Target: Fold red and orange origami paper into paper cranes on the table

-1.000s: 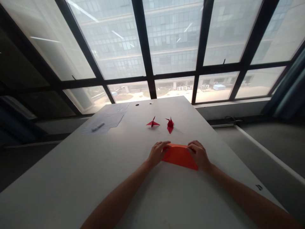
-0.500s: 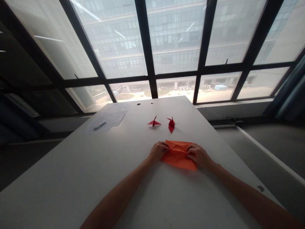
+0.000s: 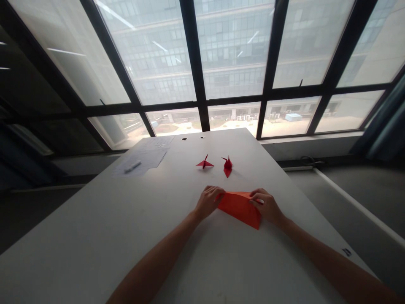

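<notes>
Over a broad, smooth white table [image 3: 126,228], a folded sheet of thin, bright orange paper [image 3: 239,209] spans the gap between a person's left hand [image 3: 209,200] and right hand [image 3: 268,207], held apart, with fingers pinching opposite ends of its far edge. The sheet looks feather-light, pliant and easy to tear or crease, best gripped lightly at those ends, while beyond it stand a wing-spread red paper crane [image 3: 205,164] and a second red paper crane [image 3: 228,166].
</notes>
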A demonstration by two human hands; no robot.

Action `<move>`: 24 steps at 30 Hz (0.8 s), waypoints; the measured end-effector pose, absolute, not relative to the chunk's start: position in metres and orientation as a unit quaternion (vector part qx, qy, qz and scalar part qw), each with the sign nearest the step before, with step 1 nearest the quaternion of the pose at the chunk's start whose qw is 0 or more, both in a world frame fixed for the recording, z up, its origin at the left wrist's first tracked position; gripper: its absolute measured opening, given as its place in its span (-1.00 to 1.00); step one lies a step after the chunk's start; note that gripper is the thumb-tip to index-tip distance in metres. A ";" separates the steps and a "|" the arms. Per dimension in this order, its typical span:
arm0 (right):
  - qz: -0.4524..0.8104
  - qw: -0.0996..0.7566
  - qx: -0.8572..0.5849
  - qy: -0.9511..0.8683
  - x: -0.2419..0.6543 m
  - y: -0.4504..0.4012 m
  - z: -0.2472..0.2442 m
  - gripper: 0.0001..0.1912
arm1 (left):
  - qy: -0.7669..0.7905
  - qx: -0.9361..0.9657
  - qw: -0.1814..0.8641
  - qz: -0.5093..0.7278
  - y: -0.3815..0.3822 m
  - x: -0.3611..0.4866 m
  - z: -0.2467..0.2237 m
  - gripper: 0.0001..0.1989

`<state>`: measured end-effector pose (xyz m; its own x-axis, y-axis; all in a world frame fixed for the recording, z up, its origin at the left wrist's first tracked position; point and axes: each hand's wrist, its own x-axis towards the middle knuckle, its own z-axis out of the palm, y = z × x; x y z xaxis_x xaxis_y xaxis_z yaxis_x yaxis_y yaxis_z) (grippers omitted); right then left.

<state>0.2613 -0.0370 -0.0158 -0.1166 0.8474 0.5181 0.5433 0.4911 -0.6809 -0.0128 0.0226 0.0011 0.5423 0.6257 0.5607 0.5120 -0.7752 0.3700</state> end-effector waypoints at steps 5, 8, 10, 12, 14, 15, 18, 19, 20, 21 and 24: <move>0.076 0.419 -0.458 -0.780 0.267 -0.035 -0.015 -0.85 | 0.266 0.904 0.154 0.296 0.013 -0.015 0.006 -0.69; 0.049 0.412 -0.445 -0.794 0.274 -0.029 -0.014 -0.80 | 0.226 0.892 0.282 0.270 0.006 -0.013 0.005 -0.68; 0.054 0.396 -0.427 -0.811 0.278 -0.024 -0.015 -0.77 | 0.245 0.874 0.301 0.291 0.004 -0.010 0.003 -0.69; 0.053 0.377 -0.429 -0.819 0.278 -0.022 -0.016 -0.78 | 0.260 0.878 0.262 0.305 0.006 -0.006 0.002 -0.70; 0.031 0.371 -0.473 -0.799 0.274 -0.024 -0.016 -0.74 | 0.252 0.899 0.221 0.283 0.009 -0.004 0.001 -0.61; 0.016 0.372 -0.504 -0.779 0.271 -0.028 -0.017 -0.72 | 0.244 0.910 0.207 0.262 0.010 -0.003 0.000 -0.56; -0.004 0.352 -0.573 -0.740 0.258 -0.042 -0.019 -0.78 | 0.238 0.931 0.170 0.219 0.010 -0.003 -0.001 -0.53; 0.007 0.330 -0.573 -0.750 0.253 -0.048 -0.021 -0.77 | 0.246 0.932 0.156 0.217 0.009 -0.003 -0.001 -0.55; 0.015 0.309 -0.571 -0.761 0.249 -0.053 -0.022 -0.70 | 0.257 0.931 0.140 0.218 0.008 -0.003 -0.001 -0.57; 0.021 0.289 -0.565 -0.772 0.246 -0.056 -0.024 -0.63 | 0.270 0.929 0.126 0.221 0.007 -0.003 -0.001 -0.59; 0.040 0.253 -0.549 -0.795 0.241 -0.060 -0.029 -0.54 | 0.295 0.924 0.099 0.223 0.007 -0.005 0.001 -0.70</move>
<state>0.2414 -0.0603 -0.0288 -0.2687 0.8942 0.3582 0.8541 0.3931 -0.3406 -0.0050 0.0066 0.0012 0.7273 0.5886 0.3529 0.5000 -0.8067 0.3150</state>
